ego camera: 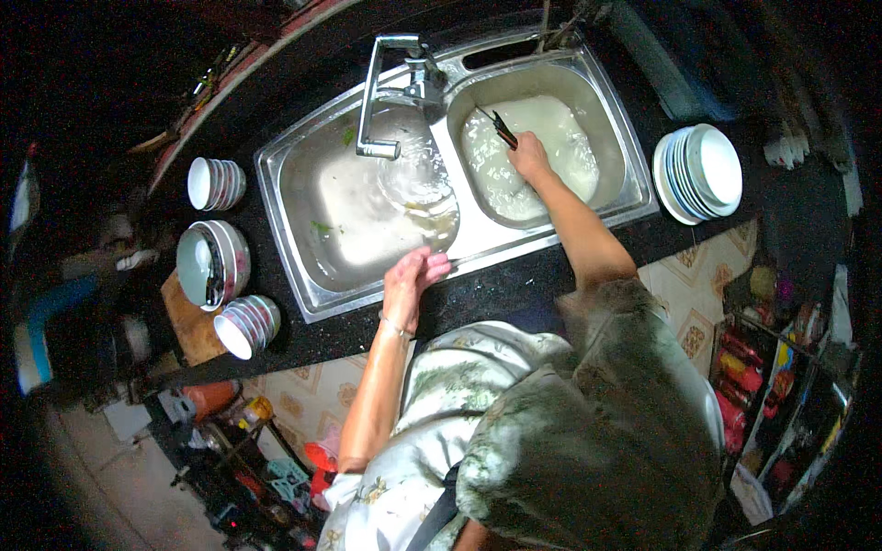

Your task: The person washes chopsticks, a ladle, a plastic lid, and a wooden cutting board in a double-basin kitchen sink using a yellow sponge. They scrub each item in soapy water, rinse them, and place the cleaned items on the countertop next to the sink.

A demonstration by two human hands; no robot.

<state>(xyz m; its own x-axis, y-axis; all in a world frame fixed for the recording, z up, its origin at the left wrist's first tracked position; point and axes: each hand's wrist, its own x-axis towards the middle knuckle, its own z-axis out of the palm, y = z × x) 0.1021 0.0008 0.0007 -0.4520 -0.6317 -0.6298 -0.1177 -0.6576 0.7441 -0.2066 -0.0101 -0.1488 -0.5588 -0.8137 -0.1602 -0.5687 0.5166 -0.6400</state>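
My right hand [531, 157] grips a bundle of dark chopsticks [505, 131] over the right sink basin [612, 162]. Below it lies cloudy, sudsy water [568, 148]. My left hand [412, 274] hangs at the front rim of the left basin [303, 206], fingers pointing right, with nothing seen in it. Rippling water [413, 172] lies in that basin, with small green scraps [320, 226] in it. Above the left basin reaches a chrome faucet [372, 96] with an angular spout.
Stacked bowls [217, 184] stand left of the sink, beside larger nested bowls [238, 258] holding dark utensils and another bowl stack [265, 322]. A wooden board [186, 324] lies there. To the right stands a stack of plates [672, 175]. Black countertop [496, 296] borders the sink.
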